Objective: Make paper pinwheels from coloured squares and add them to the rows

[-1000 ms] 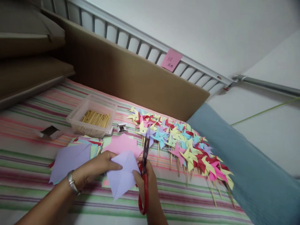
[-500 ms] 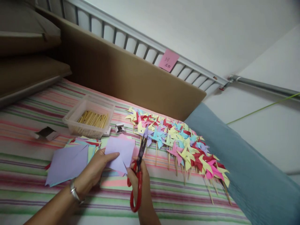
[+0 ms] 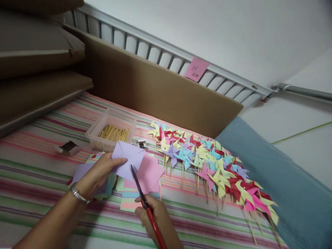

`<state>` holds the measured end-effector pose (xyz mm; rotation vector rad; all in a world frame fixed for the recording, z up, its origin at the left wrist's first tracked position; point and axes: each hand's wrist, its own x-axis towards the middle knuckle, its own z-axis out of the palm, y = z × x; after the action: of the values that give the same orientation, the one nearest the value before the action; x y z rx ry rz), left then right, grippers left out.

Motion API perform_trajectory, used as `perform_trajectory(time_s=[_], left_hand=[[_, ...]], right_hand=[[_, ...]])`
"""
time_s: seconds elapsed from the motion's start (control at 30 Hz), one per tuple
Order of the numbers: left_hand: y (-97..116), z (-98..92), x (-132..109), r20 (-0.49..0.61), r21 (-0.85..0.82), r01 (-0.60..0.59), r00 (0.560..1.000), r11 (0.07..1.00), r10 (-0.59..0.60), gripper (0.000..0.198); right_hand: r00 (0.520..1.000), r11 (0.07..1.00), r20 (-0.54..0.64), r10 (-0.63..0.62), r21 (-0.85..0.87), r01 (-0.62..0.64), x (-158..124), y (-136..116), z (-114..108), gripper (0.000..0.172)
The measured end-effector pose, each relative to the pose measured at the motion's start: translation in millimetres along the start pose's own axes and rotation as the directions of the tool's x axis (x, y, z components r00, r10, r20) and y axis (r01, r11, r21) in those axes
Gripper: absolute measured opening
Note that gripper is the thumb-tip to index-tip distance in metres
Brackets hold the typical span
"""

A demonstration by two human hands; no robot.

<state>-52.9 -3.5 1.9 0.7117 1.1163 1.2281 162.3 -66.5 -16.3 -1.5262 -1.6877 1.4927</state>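
Observation:
My left hand (image 3: 100, 173) pinches a lilac paper square (image 3: 127, 159) by its left edge and holds it up over the striped cloth (image 3: 38, 162). Red-handled scissors (image 3: 146, 204) sit in my right hand (image 3: 155, 218), their blade tips at the square's lower edge. A pink paper square (image 3: 149, 176) lies flat just beneath the scissors. Under my left hand is a stack of coloured paper squares (image 3: 103, 186), partly hidden by the hand.
A clear plastic tub (image 3: 98, 129) of wooden sticks stands behind the papers, with a small staple box (image 3: 141, 143) beside it. Several finished paper pinwheels (image 3: 207, 162) on sticks lie in a band to the right. Brown cardboard (image 3: 160, 93) stands at the back; blue fabric (image 3: 290, 193) at right.
The lilac square has been turned and carried up and to the left. My right hand has dropped back toward me, and the scissors now point up-left at the paper instead of straight up.

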Motion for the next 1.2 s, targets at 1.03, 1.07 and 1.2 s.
perform_trajectory(time_s=[1.03,1.07,1.2], left_hand=[[3.6,5.1,-4.2,0.017,-0.034,0.024,1.0,0.999,-0.024,0.021],[3.9,5.4,-4.4,0.013,-0.032,0.021,1.0,0.999,-0.02,0.021],[4.2,6.4,-4.9,-0.002,-0.026,0.015,1.0,1.0,-0.015,0.02]], right_hand=[[1.0,1.0,-0.007,0.006,-0.026,-0.006,0.3,-5.6,4.6,0.027],[1.0,0.999,-0.005,0.005,-0.036,-0.005,-0.2,-6.7,4.8,0.028],[0.999,0.998,-0.038,0.016,-0.053,-0.018,-2.3,-10.5,7.2,0.027]])
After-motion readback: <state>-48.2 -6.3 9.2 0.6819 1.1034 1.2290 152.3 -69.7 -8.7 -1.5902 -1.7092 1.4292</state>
